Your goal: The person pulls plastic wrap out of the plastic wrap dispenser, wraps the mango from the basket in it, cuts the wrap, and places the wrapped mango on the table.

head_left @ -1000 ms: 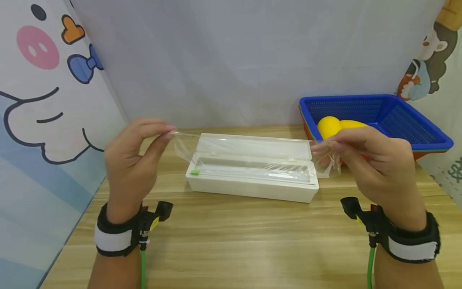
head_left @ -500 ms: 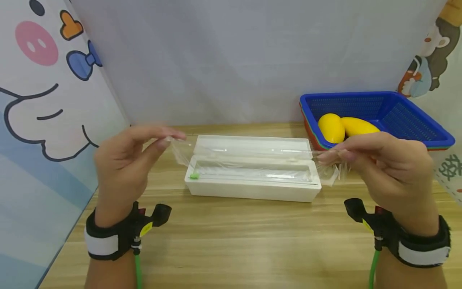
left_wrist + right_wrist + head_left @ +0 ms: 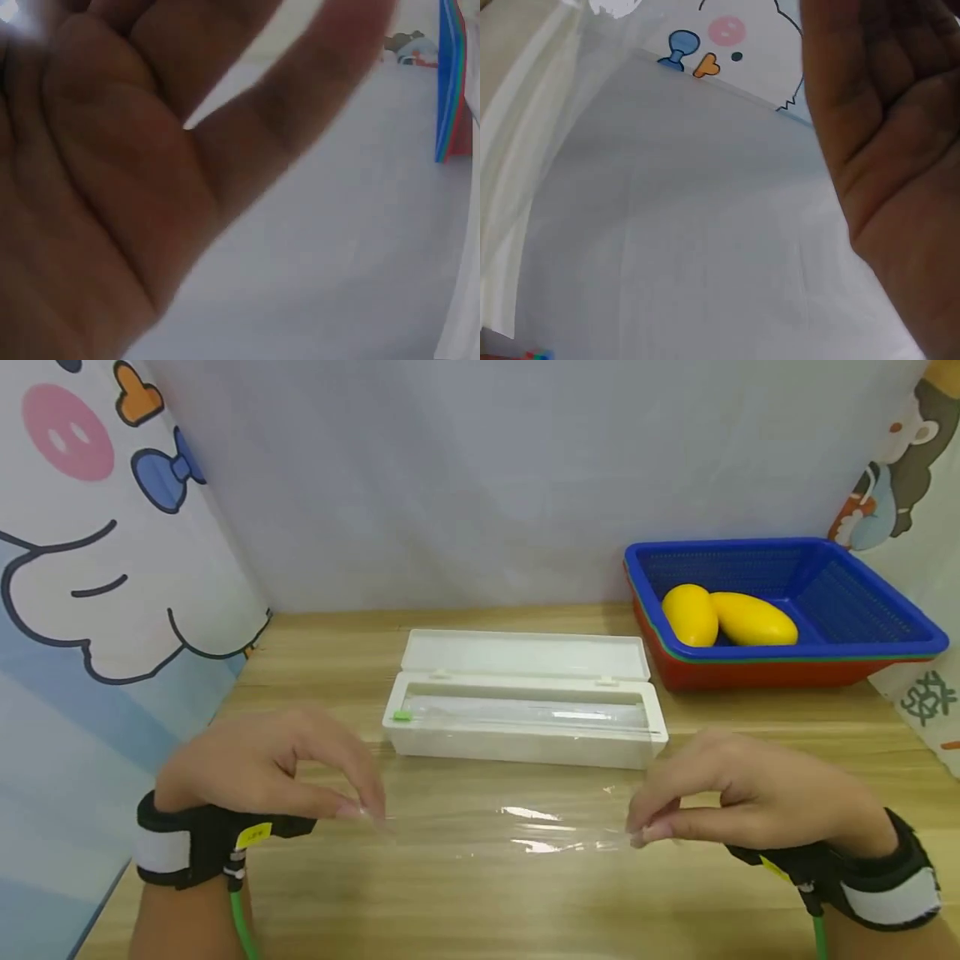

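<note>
A clear sheet of plastic wrap (image 3: 528, 831) stretches between both hands over the near part of the table, running back to the white dispenser box (image 3: 525, 747). My left hand (image 3: 277, 768) pinches its left corner between thumb and fingers; my right hand (image 3: 742, 789) pinches the right corner. Inside the box lies the roll of wrap (image 3: 517, 710), under a lid (image 3: 525, 653) swung back. A green slide cutter (image 3: 402, 716) sits at the left end of the box's front rim. The wrist views show mostly palms (image 3: 112, 165), with the pinched corners out of sight.
Behind the right hand stands a blue plastic basket (image 3: 862, 652) nested in a red one (image 3: 765, 675). It holds two yellow mangoes (image 3: 752, 619). A pale curtain (image 3: 450, 485) closes off the back of the wooden table (image 3: 480, 910).
Both hands have come down and toward the person, drawing the wrap out from the roll across the box's front. The box stays about where it was, lid open.
</note>
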`<state>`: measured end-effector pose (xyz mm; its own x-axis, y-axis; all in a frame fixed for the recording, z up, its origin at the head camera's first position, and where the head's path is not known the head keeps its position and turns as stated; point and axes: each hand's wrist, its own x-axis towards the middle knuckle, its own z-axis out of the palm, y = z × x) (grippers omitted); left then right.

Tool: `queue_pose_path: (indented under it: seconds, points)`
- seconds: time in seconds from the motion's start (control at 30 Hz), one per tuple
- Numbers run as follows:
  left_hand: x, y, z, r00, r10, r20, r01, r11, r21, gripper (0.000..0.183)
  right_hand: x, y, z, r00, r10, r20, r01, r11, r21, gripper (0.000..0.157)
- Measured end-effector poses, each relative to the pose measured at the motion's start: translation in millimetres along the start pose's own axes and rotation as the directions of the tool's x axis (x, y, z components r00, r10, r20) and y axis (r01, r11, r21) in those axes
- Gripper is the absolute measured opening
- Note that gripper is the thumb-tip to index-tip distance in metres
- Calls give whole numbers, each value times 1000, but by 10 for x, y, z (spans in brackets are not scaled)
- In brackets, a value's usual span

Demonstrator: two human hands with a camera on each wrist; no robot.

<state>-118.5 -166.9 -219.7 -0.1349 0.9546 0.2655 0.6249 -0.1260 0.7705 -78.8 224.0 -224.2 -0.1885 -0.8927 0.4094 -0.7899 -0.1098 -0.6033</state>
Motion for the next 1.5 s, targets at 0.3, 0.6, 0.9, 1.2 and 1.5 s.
queue_pose_path:
  seconds: [0.3,0.6,0.9,1.2,1.5]
  points:
    - [136,-232,176,933,-178,313,186,983,5,9,18,272,471,934,174,311,-202,977,62,9]
    - [224,-379,196,927,-135,351,157,987,-36,14,94,530,830,764,311,565,-361,932,-25,6]
    - [174,-642,33,856,-499,-132,516,837,180,19,25,660,641,770,412,488,-488,872,33,23]
    - [112,-935,-112,724,-457,-517,667,657,352,24,-376,749,-133,727,609,-317,-680,576,-454,26]
    - [-45,-1249,-35,689,-558,-461,724,507,469,43,-650,954,-184,542,817,-195,-820,465,-333,54]
